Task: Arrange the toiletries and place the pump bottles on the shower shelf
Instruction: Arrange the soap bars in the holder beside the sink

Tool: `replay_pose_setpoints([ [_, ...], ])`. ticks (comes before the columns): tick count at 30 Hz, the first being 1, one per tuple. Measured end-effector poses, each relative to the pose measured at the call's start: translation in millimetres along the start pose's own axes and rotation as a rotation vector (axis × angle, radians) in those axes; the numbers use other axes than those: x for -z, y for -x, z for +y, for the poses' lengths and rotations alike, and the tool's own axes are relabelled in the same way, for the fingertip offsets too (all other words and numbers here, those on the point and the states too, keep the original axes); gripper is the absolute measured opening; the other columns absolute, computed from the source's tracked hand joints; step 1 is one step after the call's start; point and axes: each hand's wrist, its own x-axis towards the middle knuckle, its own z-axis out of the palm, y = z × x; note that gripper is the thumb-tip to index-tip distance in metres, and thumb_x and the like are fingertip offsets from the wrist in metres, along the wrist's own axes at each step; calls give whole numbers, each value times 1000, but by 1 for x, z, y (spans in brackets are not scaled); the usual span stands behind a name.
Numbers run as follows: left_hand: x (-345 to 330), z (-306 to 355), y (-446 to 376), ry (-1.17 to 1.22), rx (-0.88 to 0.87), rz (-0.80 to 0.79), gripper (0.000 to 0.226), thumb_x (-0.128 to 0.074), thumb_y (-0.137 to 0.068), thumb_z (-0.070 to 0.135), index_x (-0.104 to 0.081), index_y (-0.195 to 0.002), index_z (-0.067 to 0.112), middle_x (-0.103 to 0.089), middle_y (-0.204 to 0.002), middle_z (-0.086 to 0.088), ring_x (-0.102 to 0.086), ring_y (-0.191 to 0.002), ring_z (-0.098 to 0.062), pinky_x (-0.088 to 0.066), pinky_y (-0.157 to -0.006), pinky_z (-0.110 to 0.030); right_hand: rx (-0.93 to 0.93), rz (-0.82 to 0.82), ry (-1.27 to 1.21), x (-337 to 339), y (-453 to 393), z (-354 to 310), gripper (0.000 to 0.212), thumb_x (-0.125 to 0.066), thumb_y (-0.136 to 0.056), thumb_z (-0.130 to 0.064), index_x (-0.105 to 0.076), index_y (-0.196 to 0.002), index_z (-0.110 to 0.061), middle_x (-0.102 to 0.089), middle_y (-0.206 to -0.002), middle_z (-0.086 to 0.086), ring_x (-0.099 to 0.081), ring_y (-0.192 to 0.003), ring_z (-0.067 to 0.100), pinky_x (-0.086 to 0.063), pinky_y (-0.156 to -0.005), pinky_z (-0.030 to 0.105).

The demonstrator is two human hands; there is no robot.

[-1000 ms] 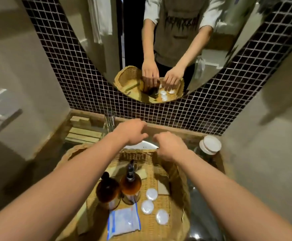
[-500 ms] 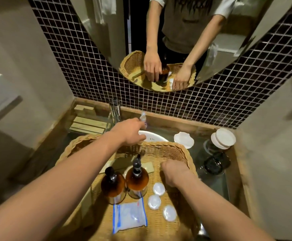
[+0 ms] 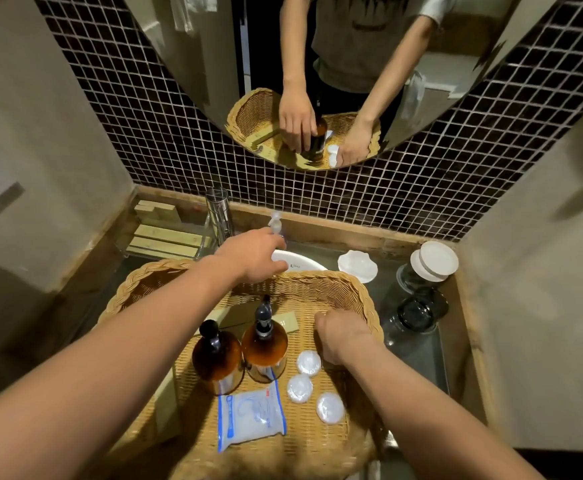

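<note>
A wicker basket (image 3: 338, 289) sits over the sink. In it stand two amber pump bottles (image 3: 217, 358) (image 3: 264, 348), beside a blue-edged clear zip bag (image 3: 250, 415) and three white round packets (image 3: 299, 388). My left hand (image 3: 252, 254) reaches past the basket's far rim to a third pump bottle (image 3: 276, 223). Only its clear pump head shows, but the mirror shows my fingers wrapped around its dark body. My right hand (image 3: 342, 337) rests knuckles-up on the basket floor by the right wall, its fingertips hidden.
Behind the basket are a chrome tap (image 3: 219, 216), a white basin rim (image 3: 300, 265) and a white soap dish (image 3: 357, 266). A lidded glass jar (image 3: 428, 263) and a dark tumbler (image 3: 416, 313) stand right. Beige boxes (image 3: 165, 233) lie back left. Tiled wall and mirror (image 3: 214, 64) are close ahead.
My right hand dropped from the far rim down onto the basket floor. My left hand stretched farther forward to the pump bottle behind the basket. The view tilted down.
</note>
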Motion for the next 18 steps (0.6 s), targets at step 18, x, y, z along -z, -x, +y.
replay_pose_setpoints([
  [18,64,-19,9,-22,35,42,38,-59,-87,46,-63,-121,28,-63,-118,1,-60,-102,-19,-53,-87,-40,73,273,-538,150,-9,22,22,-65,-85,-8,-73,-100,-21,-69,-102,-1,-63,-93,19,-55,-85,34],
])
